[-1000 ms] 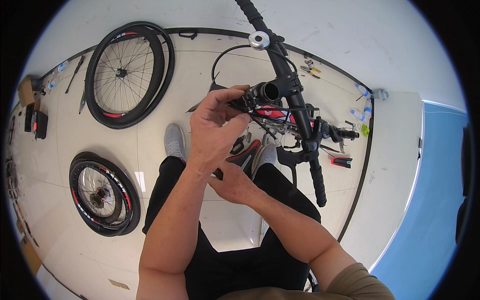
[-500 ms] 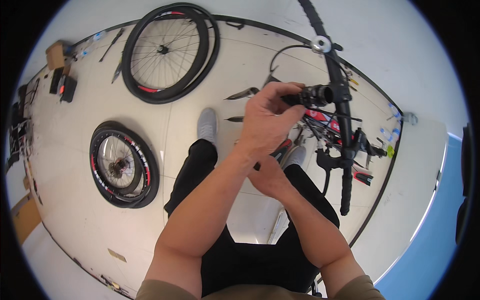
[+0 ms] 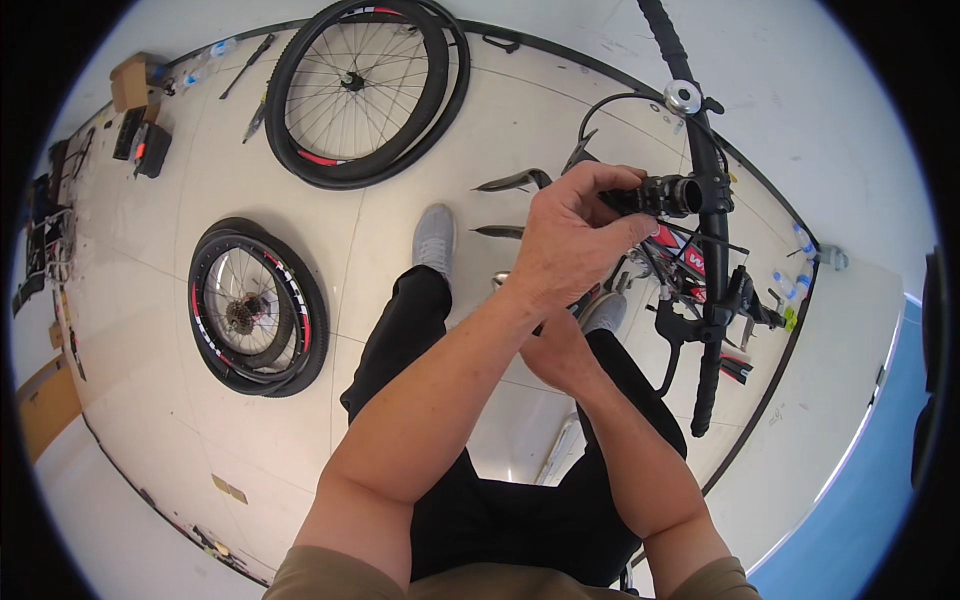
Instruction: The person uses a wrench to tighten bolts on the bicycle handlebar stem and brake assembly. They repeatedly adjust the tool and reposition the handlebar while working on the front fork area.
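Thumb and fingers of my left hand point(image 3: 580, 235) close round the near end of a black ringed cylindrical part point(image 3: 668, 196), beside the stem clamp of the drop handlebar point(image 3: 714, 250). A silver bell point(image 3: 682, 97) sits on the bar. Below the left wrist, my right hand point(image 3: 560, 352) is curled, its fingertips mostly covered by my left forearm; what it holds cannot be made out. Part of the red, white and black bicycle frame point(image 3: 688, 256) shows beyond my hands. Two dark fork blades point(image 3: 512, 182) point left from behind my left hand.
Two wheels with tyres lie on the tiled floor at left, a larger-looking one point(image 3: 355, 100) farther off and one with a cassette point(image 3: 245, 310) nearer. A cardboard box point(image 3: 133, 85) and a black case point(image 3: 150, 150) stand far left. Plastic bottles point(image 3: 790, 285) lie by the right wall.
The whole view has shifted, so the bicycle and both hands appear farther right. My left hand keeps its hold on the ringed part; my right hand stays under the left wrist.
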Demonstrator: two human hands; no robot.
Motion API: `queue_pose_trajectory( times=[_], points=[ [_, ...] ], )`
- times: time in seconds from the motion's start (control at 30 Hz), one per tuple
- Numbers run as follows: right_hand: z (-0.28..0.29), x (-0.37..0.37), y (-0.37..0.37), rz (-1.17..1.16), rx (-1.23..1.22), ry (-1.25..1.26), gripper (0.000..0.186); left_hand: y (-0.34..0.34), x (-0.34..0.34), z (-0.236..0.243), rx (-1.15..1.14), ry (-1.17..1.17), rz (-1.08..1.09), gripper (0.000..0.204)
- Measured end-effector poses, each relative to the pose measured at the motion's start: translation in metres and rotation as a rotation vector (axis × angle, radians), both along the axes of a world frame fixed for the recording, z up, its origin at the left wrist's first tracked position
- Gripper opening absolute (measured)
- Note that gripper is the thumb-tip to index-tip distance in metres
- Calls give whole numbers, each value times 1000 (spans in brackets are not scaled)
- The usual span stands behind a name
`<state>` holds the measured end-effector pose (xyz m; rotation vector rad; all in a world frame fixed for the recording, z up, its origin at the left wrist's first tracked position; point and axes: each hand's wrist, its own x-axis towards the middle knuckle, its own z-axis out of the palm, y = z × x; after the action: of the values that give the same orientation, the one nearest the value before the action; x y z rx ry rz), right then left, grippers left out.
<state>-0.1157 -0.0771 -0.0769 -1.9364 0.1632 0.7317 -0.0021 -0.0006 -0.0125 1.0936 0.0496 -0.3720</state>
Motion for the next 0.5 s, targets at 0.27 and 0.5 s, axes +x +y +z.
queue_pose_trajectory(
  times=[0.27, 0.5],
  points=[
    [7, 3, 2, -9, 14, 39, 37, -5, 1, -13, -6, -43, 54, 34],
    [6, 0, 1, -40, -44, 66, 39, -3, 1, -11, -93, -67, 42, 34]
  ],
)
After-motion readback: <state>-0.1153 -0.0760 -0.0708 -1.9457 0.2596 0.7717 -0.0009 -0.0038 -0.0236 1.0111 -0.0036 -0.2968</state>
